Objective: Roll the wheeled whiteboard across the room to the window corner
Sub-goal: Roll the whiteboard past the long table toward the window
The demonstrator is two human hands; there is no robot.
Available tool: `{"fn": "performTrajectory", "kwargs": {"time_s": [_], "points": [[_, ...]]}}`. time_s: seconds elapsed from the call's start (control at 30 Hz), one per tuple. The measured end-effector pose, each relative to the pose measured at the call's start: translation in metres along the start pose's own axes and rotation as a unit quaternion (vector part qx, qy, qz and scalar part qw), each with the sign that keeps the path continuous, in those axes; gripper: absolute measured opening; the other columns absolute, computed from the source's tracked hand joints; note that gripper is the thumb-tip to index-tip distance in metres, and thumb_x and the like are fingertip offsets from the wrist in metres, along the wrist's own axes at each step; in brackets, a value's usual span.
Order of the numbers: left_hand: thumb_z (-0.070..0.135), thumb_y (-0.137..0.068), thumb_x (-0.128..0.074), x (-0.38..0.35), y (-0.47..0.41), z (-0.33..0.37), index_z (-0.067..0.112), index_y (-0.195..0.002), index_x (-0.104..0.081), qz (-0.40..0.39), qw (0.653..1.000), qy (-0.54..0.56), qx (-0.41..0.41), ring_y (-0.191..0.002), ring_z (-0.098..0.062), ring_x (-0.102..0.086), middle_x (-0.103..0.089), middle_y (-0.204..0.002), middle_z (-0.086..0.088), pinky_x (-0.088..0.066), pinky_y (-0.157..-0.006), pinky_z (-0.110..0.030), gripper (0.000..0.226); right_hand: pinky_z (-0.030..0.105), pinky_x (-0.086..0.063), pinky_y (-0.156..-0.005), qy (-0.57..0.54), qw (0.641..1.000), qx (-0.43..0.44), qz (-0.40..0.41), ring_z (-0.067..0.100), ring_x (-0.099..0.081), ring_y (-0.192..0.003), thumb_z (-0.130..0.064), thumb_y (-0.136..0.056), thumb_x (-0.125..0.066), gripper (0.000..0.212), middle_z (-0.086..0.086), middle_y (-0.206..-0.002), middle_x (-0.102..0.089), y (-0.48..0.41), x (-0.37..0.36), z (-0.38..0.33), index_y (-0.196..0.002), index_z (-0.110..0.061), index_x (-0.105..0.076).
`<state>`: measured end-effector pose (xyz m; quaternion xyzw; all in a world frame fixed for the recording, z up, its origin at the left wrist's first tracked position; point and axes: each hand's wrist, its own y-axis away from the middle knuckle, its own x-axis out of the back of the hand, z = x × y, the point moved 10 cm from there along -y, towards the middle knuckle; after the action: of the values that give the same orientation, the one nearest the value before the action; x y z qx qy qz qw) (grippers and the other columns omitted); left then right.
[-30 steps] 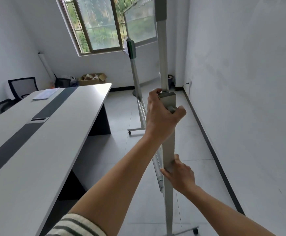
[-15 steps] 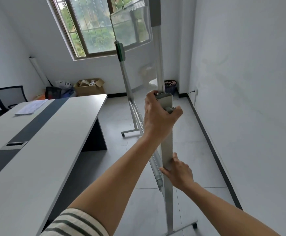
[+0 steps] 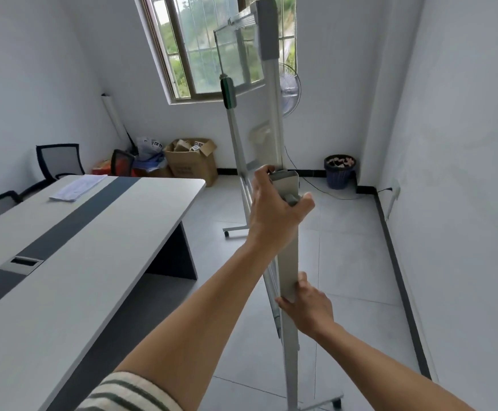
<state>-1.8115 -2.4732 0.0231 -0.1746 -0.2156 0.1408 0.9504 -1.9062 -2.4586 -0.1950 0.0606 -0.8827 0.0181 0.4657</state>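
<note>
The wheeled whiteboard (image 3: 238,51) stands edge-on in front of me, its glossy panel reflecting the window (image 3: 200,46). Its near grey upright post (image 3: 271,93) runs from the top of the view down to a castor foot (image 3: 324,403) at the bottom. My left hand (image 3: 274,212) is wrapped around the top of the post's wider lower sleeve. My right hand (image 3: 307,304) grips the same sleeve lower down. The far post with a green clamp (image 3: 228,93) ends at a second wheeled foot (image 3: 232,229). The corner by the window lies ahead on the right.
A long grey table (image 3: 72,247) fills the left side, with papers (image 3: 77,186) and black chairs (image 3: 59,161) behind it. A cardboard box (image 3: 192,161), a standing fan (image 3: 290,90) with its cable, and a dark waste bin (image 3: 339,170) sit by the far wall. A white wall (image 3: 449,173) runs along the right.
The whiteboard and I have moved forward along the right wall toward the window. The fan and bin have come into view. Both hands keep their grip on the post.
</note>
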Motion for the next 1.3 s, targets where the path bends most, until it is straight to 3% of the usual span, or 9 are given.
{"fn": "performTrajectory", "kwargs": {"time_s": [0.13, 0.37, 0.53, 0.7, 0.9, 1.13, 1.3], "points": [[0.046, -0.067, -0.067, -0.031, -0.063, -0.016, 0.038, -0.11, -0.03, 0.02, 1.0, -0.016, -0.001, -0.088, -0.026, -0.063, -0.058, -0.108, -0.011, -0.058, -0.077, -0.042, 0.057, 0.043, -0.057, -0.074, 0.0, 1.0, 0.016, -0.009, 0.035, -0.066, -0.086, -0.051, -0.08, -0.059, 0.055, 0.006, -0.106, -0.068, -0.073, 0.01, 0.013, -0.116, -0.018, -0.035], [0.05, -0.071, -0.07, -0.095, -0.187, -0.041, 0.02, -0.117, -0.034, 0.045, 0.997, -0.053, -0.029, -0.09, -0.023, -0.062, -0.058, -0.109, -0.008, -0.053, -0.073, -0.034, 0.065, 0.042, -0.055, -0.073, 0.011, 0.999, 0.025, -0.019, 0.036, -0.064, -0.086, -0.052, -0.078, -0.057, 0.055, 0.007, -0.099, -0.069, -0.218, 0.031, 0.047, -0.115, -0.017, -0.036], [0.053, -0.074, -0.072, -0.149, -0.278, -0.055, 0.013, -0.123, -0.035, 0.017, 0.995, -0.096, -0.038, -0.097, -0.019, -0.057, -0.051, -0.116, -0.004, -0.046, -0.074, -0.027, 0.074, 0.039, -0.051, -0.075, 0.019, 0.999, 0.002, -0.04, 0.034, -0.062, -0.093, -0.049, -0.08, -0.057, 0.062, 0.008, -0.105, -0.068, -0.323, 0.052, 0.076, -0.126, -0.015, -0.034], [0.056, -0.072, -0.072, -0.199, -0.374, -0.068, 0.009, -0.127, -0.035, -0.006, 0.993, -0.11, -0.043, -0.105, -0.025, -0.058, -0.05, -0.121, -0.008, -0.056, -0.085, -0.041, 0.081, 0.038, -0.046, -0.074, 0.016, 0.999, -0.014, -0.047, 0.035, -0.061, -0.099, -0.048, -0.082, -0.057, 0.065, 0.01, -0.109, -0.067, -0.431, 0.077, 0.1, -0.131, -0.015, -0.031], [0.056, -0.07, -0.073, -0.25, -0.48, -0.098, 0.009, -0.127, -0.037, 0.016, 0.992, -0.118, -0.045, -0.107, -0.026, -0.058, -0.048, -0.123, -0.008, -0.055, -0.086, -0.043, 0.082, 0.039, -0.045, -0.068, 0.003, 0.998, 0.01, -0.055, 0.034, -0.059, -0.083, -0.049, -0.08, -0.057, 0.055, 0.008, -0.096, -0.067, -0.554, 0.09, 0.124, -0.119, -0.017, -0.035], [0.054, -0.068, -0.076, -0.312, -0.609, -0.134, 0.013, -0.123, -0.037, 0.063, 0.991, -0.121, -0.012, -0.102, -0.024, -0.06, -0.052, -0.12, -0.007, -0.056, -0.085, -0.042, 0.078, 0.039, -0.048, -0.068, 0.003, 0.992, 0.071, -0.102, 0.032, -0.061, -0.085, -0.047, -0.08, -0.058, 0.051, 0.007, -0.099, -0.067, -0.716, 0.107, 0.15, -0.116, -0.018, -0.037], [0.045, -0.07, -0.075, -0.341, -0.696, -0.159, 0.022, -0.126, -0.041, 0.029, 0.993, -0.109, 0.033, -0.104, -0.018, -0.06, -0.054, -0.117, -0.001, -0.052, -0.094, -0.036, 0.069, 0.039, -0.046, -0.069, 0.01, 0.988, 0.082, -0.128, 0.035, -0.061, -0.091, -0.045, -0.078, -0.059, 0.054, 0.009, -0.102, -0.067, -0.822, 0.122, 0.16, -0.119, -0.018, -0.037]]}}
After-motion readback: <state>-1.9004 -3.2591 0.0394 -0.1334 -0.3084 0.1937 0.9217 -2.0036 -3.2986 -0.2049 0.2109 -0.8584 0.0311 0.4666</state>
